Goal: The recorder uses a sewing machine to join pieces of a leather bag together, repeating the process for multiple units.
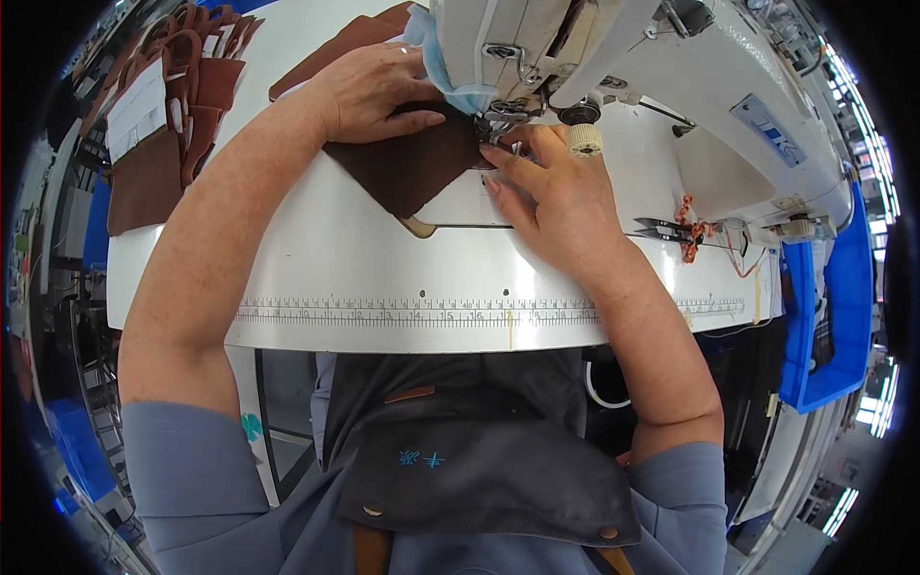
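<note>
A dark brown fabric piece (402,168) lies on the white sewing table (383,278), its far corner under the presser foot (498,120) of a white sewing machine (690,86). My left hand (369,91) presses flat on the fabric's far left part, fingers together. My right hand (556,187) rests at the fabric's right corner beside the needle, fingertips pinching its edge. A light blue cloth (441,67) hangs on the machine head above the fabric.
A stack of brown cut pieces (168,115) lies at the table's far left. Small snips with an orange cord (671,230) lie to the right. A blue bin (829,307) stands at the right edge. A ruler strip (431,314) runs along the near edge.
</note>
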Action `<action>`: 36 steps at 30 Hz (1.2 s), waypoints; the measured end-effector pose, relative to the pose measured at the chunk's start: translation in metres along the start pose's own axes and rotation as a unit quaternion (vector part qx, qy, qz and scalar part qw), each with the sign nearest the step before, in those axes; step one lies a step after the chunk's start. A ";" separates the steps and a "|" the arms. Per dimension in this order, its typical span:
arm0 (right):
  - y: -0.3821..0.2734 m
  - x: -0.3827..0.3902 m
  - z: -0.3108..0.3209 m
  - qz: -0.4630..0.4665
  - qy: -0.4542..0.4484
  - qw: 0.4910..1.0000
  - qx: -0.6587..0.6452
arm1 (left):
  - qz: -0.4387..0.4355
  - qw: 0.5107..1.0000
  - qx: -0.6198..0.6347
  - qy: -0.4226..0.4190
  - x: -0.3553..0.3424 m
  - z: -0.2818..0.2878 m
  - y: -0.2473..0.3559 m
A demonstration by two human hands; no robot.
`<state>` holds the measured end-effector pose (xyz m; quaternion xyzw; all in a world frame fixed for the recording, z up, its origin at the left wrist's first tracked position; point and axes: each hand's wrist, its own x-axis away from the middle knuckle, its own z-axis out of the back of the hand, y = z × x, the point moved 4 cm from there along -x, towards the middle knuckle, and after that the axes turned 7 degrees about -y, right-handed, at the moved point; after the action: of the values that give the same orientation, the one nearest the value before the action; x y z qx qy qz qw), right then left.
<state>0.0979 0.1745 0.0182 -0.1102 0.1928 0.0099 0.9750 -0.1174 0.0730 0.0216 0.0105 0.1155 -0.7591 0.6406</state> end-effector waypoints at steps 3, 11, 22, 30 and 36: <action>0.001 0.000 -0.002 -0.002 -0.002 1.000 0.000 | -0.018 1.000 -0.002 0.025 -0.001 -0.003 -0.004; 0.001 0.002 0.000 -0.001 0.004 1.000 0.003 | 0.001 0.999 -0.047 0.003 0.000 -0.006 -0.015; 0.005 0.002 0.002 0.018 0.012 0.999 -0.026 | 0.232 0.972 0.029 0.036 0.051 -0.003 0.046; -0.009 0.003 0.004 0.100 0.036 0.992 -0.073 | 0.342 0.922 0.178 -0.038 0.108 0.042 0.160; -0.051 0.016 0.003 0.213 -0.060 0.974 -0.054 | 0.363 0.913 0.099 0.159 0.144 0.077 0.104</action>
<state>0.1173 0.1254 0.0254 -0.1178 0.1522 0.2346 0.9528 -0.0313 -0.0969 0.0564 0.2351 0.1282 -0.4704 0.8408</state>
